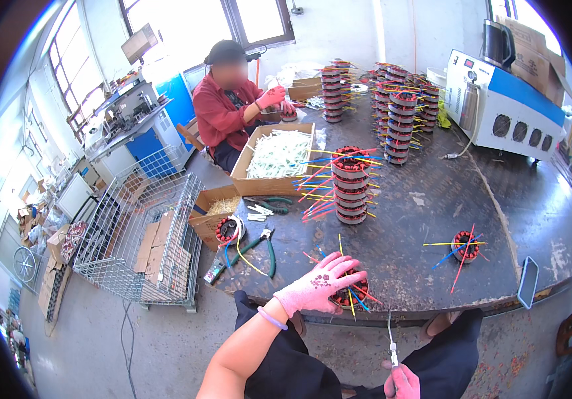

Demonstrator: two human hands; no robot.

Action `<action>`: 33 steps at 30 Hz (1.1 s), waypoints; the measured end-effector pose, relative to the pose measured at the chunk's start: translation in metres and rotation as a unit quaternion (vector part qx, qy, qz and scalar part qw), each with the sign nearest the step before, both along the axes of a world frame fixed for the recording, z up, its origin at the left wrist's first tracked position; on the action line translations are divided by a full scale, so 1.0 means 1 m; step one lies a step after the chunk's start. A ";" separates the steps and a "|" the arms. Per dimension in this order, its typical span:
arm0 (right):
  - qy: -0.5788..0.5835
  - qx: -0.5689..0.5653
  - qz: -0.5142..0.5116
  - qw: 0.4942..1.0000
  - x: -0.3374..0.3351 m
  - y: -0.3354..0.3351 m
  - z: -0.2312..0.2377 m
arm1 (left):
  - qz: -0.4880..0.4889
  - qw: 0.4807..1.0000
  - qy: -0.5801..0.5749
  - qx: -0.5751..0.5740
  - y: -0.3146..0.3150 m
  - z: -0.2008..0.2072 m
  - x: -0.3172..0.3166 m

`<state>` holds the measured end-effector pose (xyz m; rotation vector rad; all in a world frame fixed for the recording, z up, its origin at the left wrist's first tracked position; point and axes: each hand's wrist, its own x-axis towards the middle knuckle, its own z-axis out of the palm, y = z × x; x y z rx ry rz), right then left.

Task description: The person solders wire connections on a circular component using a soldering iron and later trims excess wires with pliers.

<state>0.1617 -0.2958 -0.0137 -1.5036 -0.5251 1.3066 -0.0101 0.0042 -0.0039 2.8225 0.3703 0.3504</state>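
At the table's near edge lies a wound motor stator, a ring with red windings and red, yellow and blue wire leads sticking out. My left hand, in a pink glove, grips it from the left, fingers across its top and thumb at the near side; the glove hides part of the ring. Below the table edge my right hand, also gloved in pink, is closed round a slim tool with a white handle and a thin metal shaft pointing up toward the edge. The tool's exact kind cannot be made out.
Single stators lie to the right and left, the left one near green-handled cutters. A stator stack stands mid-table. Beyond are a carton of pale tubes, a co-worker and a white-blue machine. A wire cage stands left.
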 end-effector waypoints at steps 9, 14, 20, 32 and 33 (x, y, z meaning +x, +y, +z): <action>-0.005 0.014 0.009 1.000 -0.001 -0.001 0.001 | 0.016 1.000 -0.002 -0.008 0.004 0.000 -0.003; 0.002 0.026 -0.005 1.000 -0.002 0.002 0.000 | -0.023 0.998 -0.055 -0.019 0.012 0.004 0.005; 0.128 -0.038 0.023 0.991 0.003 0.007 0.011 | 0.054 0.998 -0.027 -0.035 0.004 -0.005 -0.001; 0.124 -0.019 0.025 0.992 0.004 0.009 0.000 | 0.057 0.997 0.007 -0.058 0.006 0.005 0.008; 0.107 -0.018 0.037 0.993 0.004 0.008 -0.001 | 0.062 0.997 0.010 -0.052 0.005 0.005 0.007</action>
